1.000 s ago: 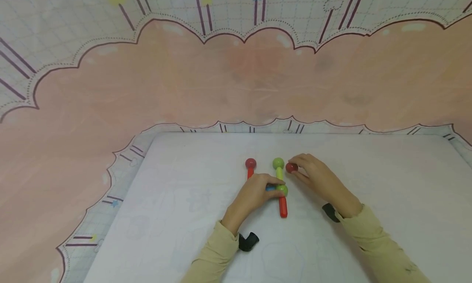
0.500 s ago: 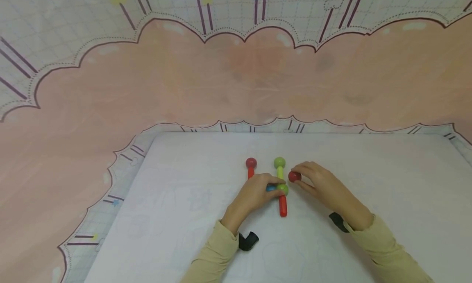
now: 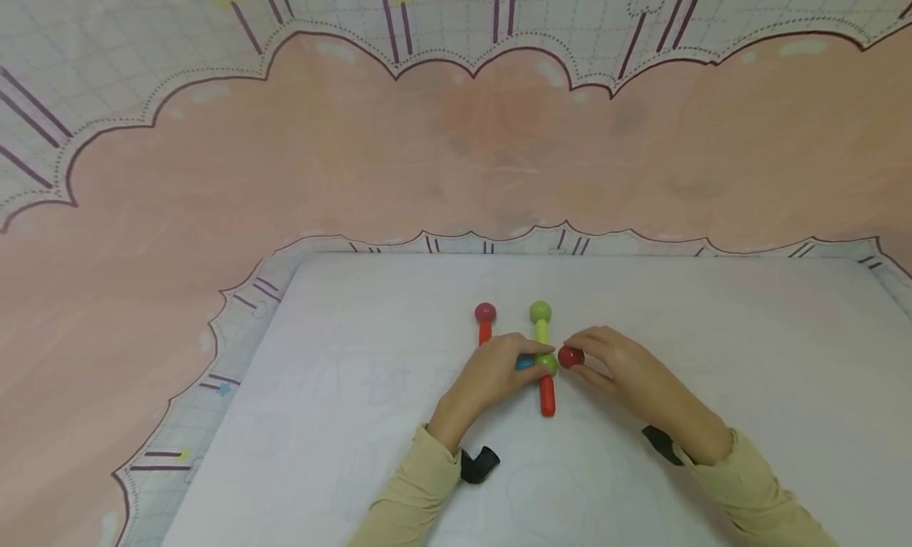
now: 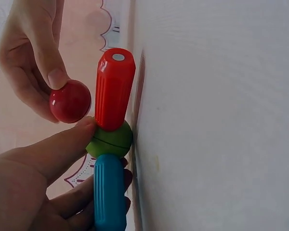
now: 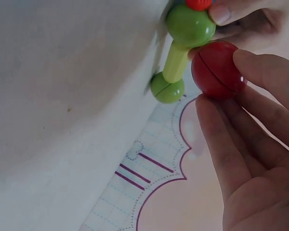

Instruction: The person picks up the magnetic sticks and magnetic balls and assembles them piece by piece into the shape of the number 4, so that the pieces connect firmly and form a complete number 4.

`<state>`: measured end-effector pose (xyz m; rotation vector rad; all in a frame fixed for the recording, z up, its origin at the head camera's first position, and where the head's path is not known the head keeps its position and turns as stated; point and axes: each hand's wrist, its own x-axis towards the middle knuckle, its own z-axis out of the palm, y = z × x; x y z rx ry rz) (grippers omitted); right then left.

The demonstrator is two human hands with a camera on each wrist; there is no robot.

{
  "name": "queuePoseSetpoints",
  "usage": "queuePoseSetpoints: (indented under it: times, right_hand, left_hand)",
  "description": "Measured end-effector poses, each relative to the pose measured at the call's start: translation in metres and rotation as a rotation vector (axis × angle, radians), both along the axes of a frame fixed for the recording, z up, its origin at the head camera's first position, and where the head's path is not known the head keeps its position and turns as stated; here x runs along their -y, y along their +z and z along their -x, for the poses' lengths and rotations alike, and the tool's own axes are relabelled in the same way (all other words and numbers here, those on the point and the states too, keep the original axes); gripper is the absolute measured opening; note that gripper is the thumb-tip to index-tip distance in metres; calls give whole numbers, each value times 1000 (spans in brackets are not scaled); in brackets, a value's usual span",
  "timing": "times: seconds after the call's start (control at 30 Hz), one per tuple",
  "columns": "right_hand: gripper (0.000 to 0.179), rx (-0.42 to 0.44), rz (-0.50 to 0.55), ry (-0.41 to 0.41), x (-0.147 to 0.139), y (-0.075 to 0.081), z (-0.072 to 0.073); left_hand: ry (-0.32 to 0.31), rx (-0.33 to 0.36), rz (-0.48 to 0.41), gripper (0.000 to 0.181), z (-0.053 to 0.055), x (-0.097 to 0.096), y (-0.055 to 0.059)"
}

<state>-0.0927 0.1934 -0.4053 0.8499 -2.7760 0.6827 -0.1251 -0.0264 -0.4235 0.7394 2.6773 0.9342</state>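
Note:
On the white tabletop lies a toy frame of coloured rods and balls. My left hand (image 3: 495,373) pinches its near green ball (image 4: 111,139) between thumb and fingers. From that ball a red rod (image 3: 547,396) points toward me, a yellow-green rod (image 5: 176,62) runs away to a far green ball (image 3: 541,311), and a blue rod (image 4: 110,192) goes left. A loose red ball (image 5: 216,70) sits between the thumb and fingertips of my right hand (image 3: 627,373), just right of the near green ball. My left hand hides part of the frame.
Another red ball (image 3: 485,313) on a red rod (image 3: 485,333) shows beyond my left hand. The white tabletop (image 3: 342,373) extends around both hands. A peach and white patterned cloth (image 3: 399,151) lies past its far and left edges. Black straps sit at both wrists.
My right hand has come toward me with the red ball, from beside the far green ball to beside the near one. My left hand stays in place.

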Motion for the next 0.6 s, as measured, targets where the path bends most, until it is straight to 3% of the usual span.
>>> queuePoseSetpoints:
  times: [0.37, 0.6]
  right_hand:
    - [33, -45, -7, 38, 3, 1, -12]
    - [35, 17, 4, 48, 7, 2, -20]
  left_hand:
    - [12, -2, -2, 31, 1, -2, 0]
    - [2, -6, 13, 31, 2, -2, 0]
